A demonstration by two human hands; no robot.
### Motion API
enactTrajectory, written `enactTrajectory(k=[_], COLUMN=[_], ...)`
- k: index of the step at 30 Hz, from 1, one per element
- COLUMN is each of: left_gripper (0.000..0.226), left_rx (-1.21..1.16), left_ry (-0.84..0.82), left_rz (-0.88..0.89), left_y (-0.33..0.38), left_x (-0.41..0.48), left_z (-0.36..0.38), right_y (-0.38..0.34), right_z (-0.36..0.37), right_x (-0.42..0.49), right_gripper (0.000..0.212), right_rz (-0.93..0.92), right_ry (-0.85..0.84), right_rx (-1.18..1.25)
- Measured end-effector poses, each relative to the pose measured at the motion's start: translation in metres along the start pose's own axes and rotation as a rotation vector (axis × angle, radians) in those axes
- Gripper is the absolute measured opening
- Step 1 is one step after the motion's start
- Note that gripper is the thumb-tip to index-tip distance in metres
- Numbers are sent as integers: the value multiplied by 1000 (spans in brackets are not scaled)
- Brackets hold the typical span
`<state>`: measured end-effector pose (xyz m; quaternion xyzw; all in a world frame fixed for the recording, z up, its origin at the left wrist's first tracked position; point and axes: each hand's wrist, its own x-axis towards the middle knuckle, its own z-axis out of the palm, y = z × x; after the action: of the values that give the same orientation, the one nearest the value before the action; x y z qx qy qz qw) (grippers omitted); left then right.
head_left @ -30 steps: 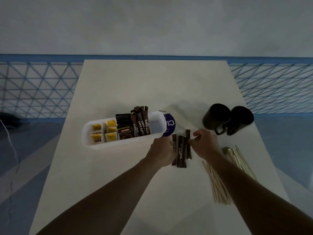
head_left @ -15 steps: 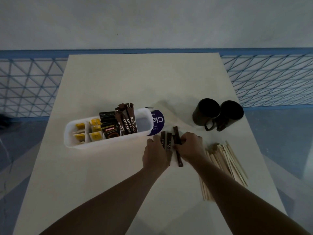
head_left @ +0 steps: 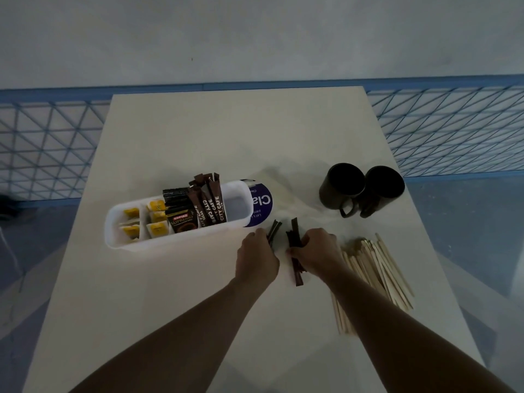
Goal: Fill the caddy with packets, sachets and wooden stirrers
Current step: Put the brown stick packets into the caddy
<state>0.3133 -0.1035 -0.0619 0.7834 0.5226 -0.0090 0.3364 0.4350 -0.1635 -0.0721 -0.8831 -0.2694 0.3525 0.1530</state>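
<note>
Left of centre on the pale cream rectangular table (head_left: 198, 131): a long white plastic caddy (head_left: 170, 241) with rounded ends, lying crosswise. In its 2 left compartments, small yellow-printed packets (head_left: 155, 217). Next along, black coffee sachets (head_left: 181, 221) marked Kopiko, then tall brown stick sachets (head_left: 211, 207) marked City Cafe, upright and leaning slightly left. Just behind the caddy's right end, partly hidden by it, a round purple-and-white printed label (head_left: 262, 204).

Just in front of that same end, near the caddy wall: the left hand (head_left: 256, 260), knuckles up, fingers clenched round a small bunch of dark brown sticks (head_left: 274, 230). Only the far tips poking out past the fingers; count impossible to tell.

Beside it, across a narrow gap: the right hand (head_left: 314, 252), fingers curled and pinching a second bunch of dark brown sticks (head_left: 295, 239) near the middle. Far ends pointing toward the caddy, at least 1 near end trailing back between the 2 wrists. Resting on the table or lifted: cannot tell.

Right of the right wrist, a loose heap of pale flat wooden stirrers (head_left: 377, 270) on the table, partly hidden under the forearm. Beyond the heap, a pair of dark round mugs (head_left: 341, 184) side by side, touching, handles toward the near edge.

Past the table's far edge, a blue mesh fence (head_left: 48, 148) below a grey wall.
</note>
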Motion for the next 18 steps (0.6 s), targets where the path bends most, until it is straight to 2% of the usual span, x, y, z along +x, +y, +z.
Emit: enactTrajectory(k=[5, 9, 18], left_gripper=[27, 27, 28], left_rx=[35, -17, -123], left_ry=[-108, -168, -290], left_rz=[-74, -130, -151], left_y=[2, 3, -1], left_x=[3, 4, -8], left_z=[-9, -17, -30], right_y=[-2, -6, -16], right_z=[-6, -17, -6], right_x=[-6, -12, -23], right_gripper=[22, 20, 29], right_rz=[-2, 28, 71], right_ry=[23, 34, 89], right_rx=[52, 4, -63])
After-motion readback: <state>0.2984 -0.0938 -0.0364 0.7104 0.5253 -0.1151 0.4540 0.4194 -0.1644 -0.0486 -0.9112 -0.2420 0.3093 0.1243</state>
